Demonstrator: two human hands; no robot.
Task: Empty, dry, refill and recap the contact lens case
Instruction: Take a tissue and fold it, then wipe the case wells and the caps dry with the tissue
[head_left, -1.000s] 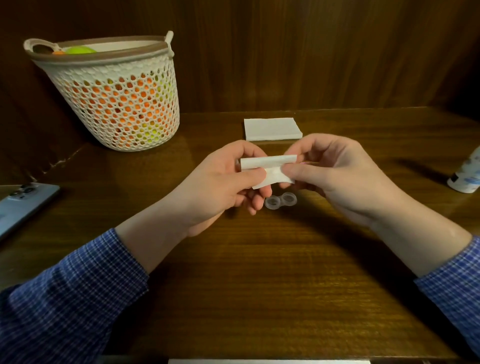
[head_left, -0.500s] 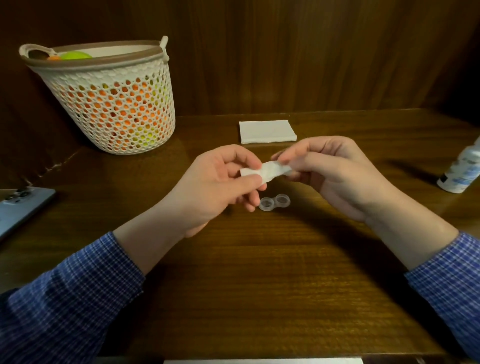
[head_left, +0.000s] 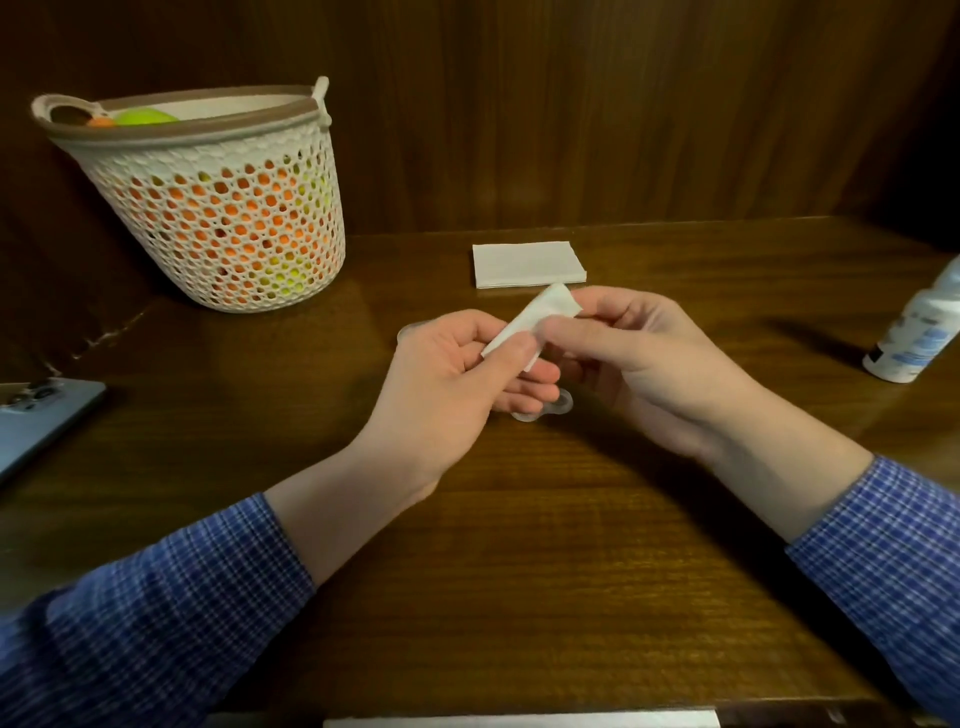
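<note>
Both hands hold one small folded white tissue (head_left: 540, 317) above the table's middle. My left hand (head_left: 457, 374) pinches its lower end between thumb and fingers. My right hand (head_left: 639, 358) grips its upper end. The clear, open contact lens case (head_left: 558, 408) lies on the wooden table just under the hands, mostly hidden by my left fingers. A small clear disc (head_left: 408, 328), perhaps a cap, peeks out behind my left hand. A white solution bottle (head_left: 919, 335) stands at the right edge.
A stack of folded white tissues (head_left: 527, 264) lies behind the hands. A white mesh basket (head_left: 218, 208) with orange and green balls stands at the back left. A phone (head_left: 36, 415) lies at the left edge. A wooden wall closes the back.
The tissue has been folded or rolled narrower and turned to slant up to the right. My left hand has come over the lens case and hides most of it.
</note>
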